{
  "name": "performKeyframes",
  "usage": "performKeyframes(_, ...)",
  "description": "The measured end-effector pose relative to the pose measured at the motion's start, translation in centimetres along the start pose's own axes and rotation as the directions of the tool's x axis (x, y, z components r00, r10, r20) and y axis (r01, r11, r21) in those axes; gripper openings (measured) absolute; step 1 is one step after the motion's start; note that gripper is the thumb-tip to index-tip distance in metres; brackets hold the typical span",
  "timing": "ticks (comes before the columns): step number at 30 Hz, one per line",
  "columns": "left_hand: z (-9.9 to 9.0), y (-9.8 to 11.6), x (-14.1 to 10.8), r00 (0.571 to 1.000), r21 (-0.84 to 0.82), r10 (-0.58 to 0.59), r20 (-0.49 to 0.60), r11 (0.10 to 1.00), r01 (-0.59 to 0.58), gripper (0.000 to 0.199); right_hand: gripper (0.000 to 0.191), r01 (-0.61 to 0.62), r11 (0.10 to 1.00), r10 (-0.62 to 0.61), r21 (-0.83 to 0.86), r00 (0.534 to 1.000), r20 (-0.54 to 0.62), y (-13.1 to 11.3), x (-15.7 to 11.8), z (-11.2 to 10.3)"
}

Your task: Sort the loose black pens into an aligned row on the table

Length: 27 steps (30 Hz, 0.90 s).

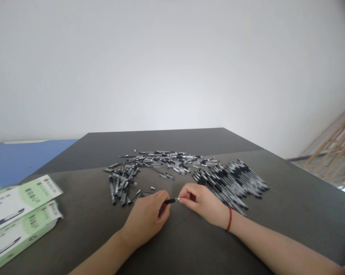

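My left hand (pixel 149 215) is closed around a pen (pixel 171 200), its black grip and pointed metal tip sticking out to the right. At that tip my right hand (pixel 199 200), with a red cord on the wrist, pinches with thumb and fingertips. Whether a small part sits between those fingertips is too small to tell. Right behind my right hand lies a row of black-and-clear pens (pixel 232 181), roughly side by side. Beyond my left hand is a loose heap of pen parts (pixel 123 181), and a small light piece (pixel 152 188) lies near its knuckles.
More pens and clear barrels (pixel 169 159) are scattered across the middle of the dark table (pixel 161 139). Green-and-white pen boxes (pixel 26 221) lie at the left edge. A pale wall (pixel 172 68) stands behind the table, and a wooden rack (pixel 337 141) is off to the right.
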<state>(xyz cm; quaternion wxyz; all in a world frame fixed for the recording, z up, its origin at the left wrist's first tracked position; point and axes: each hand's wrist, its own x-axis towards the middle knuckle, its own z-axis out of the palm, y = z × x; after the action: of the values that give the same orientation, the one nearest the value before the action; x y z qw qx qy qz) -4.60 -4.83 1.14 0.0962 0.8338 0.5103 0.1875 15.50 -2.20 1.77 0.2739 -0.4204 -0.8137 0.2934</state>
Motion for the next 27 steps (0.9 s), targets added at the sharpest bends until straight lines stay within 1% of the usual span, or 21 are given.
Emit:
performKeyframes(5,0.04,0.04,0.02,0.999,0.061,0.042,0.02,0.997,-0.043,0.008,0.011,0.005,0.998,-0.004,-0.067,1.0,0.015,0.05,-0.09,0.05)
performKeyframes(10,0.16,-0.17,0.0,0.996,0.092,0.076,0.038,0.993,-0.079,0.009,0.025,0.07,0.993,-0.064,-0.099,0.996,0.066,0.25,-0.04,-0.02)
performKeyframes(11,0.17,-0.22,0.02,0.997,0.092,0.074,0.037,0.993,-0.077,0.009,0.023,0.078,0.992,-0.071,-0.096,0.995,0.069,0.28,-0.05,-0.04)
performKeyframes(13,0.17,-0.27,0.05,0.998,0.092,0.063,0.031,0.994,-0.065,0.009,0.008,0.079,0.993,-0.074,-0.088,0.996,0.055,0.31,-0.1,-0.07)
performKeyframes(14,0.16,-0.28,0.06,0.998,0.093,0.058,0.03,0.994,-0.06,0.01,0.007,0.079,0.993,-0.075,-0.088,0.996,0.045,0.3,-0.14,-0.06)
performKeyframes(16,0.13,-0.25,0.07,0.998,0.094,0.055,0.035,0.994,-0.058,0.01,0.012,0.086,0.991,-0.085,-0.106,0.996,0.02,0.23,-0.19,0.0)
performKeyframes(19,0.08,-0.16,0.06,0.997,0.105,0.059,0.042,0.993,-0.063,0.009,0.004,0.113,0.984,-0.114,-0.141,0.993,0.0,0.1,-0.2,0.1)
performKeyframes(23,0.06,-0.14,0.06,0.997,0.118,0.071,0.041,0.99,-0.075,0.009,0.011,0.152,0.979,-0.148,-0.138,0.988,0.036,0.09,-0.16,0.01)
performKeyframes(26,0.08,-0.2,0.08,0.997,0.12,0.073,0.037,0.99,-0.077,0.009,0.003,0.146,0.977,-0.142,-0.153,0.989,0.033,0.13,-0.17,-0.11)
performKeyframes(27,0.1,-0.21,0.08,0.997,0.123,0.07,0.037,0.99,-0.074,0.009,0.004,0.143,0.976,-0.141,-0.164,0.99,0.023,0.14,-0.17,-0.1)
